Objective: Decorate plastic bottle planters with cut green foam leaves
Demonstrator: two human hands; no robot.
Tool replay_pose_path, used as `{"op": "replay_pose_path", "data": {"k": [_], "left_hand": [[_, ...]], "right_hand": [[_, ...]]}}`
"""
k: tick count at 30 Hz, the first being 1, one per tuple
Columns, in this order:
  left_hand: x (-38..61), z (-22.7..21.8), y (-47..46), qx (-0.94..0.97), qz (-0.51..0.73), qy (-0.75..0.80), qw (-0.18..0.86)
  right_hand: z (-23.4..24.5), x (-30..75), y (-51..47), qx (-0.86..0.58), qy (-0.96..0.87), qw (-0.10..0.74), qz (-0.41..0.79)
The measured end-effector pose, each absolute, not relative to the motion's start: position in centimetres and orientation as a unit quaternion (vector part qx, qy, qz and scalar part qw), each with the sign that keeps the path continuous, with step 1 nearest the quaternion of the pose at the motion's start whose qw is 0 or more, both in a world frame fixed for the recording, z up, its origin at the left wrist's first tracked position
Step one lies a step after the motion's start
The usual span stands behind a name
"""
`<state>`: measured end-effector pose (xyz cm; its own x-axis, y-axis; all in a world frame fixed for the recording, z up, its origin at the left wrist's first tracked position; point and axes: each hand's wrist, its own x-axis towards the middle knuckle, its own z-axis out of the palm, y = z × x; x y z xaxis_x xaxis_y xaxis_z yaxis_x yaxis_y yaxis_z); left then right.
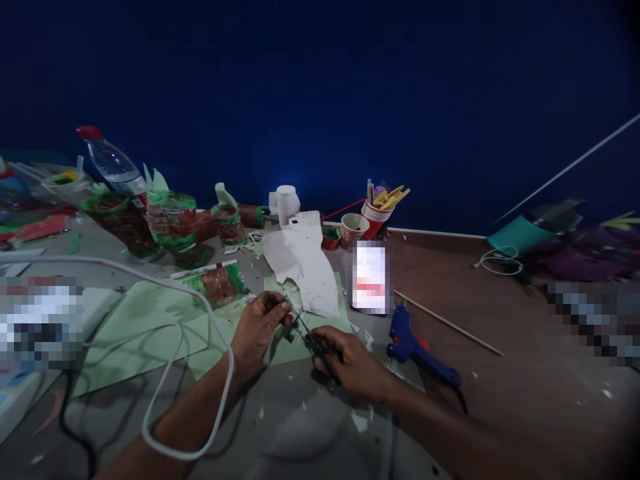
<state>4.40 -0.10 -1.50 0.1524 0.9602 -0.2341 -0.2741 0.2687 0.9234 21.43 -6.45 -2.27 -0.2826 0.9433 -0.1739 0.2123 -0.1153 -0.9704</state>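
My right hand (347,360) is closed round the dark handles of a pair of scissors (306,333), whose blades point up and left toward my left hand. My left hand (257,327) pinches a small piece I cannot make out right at the blade tips. Both hands hover over light green paper sheets (145,320) on the grey table (300,433). A large white sheet of paper (305,270) with cut edges lies just behind the hands.
A blue glue gun (415,347) lies right of my right hand, beside a thin wooden stick (450,323). Cut plastic bottles (173,220), a water bottle (113,163), paper cups (375,217) stand at the back. A white cable (190,313) loops over my left arm.
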Motion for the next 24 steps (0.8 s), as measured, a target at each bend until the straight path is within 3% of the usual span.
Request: {"op": "replay_pose_path", "data": {"k": [24], "left_hand": [[4.4, -2.0, -0.1, 0.393, 0.468, 0.461, 0.643]], "right_hand": [[-2.6, 21.5, -6.4, -0.508, -0.559, 0.319, 0.572]]}}
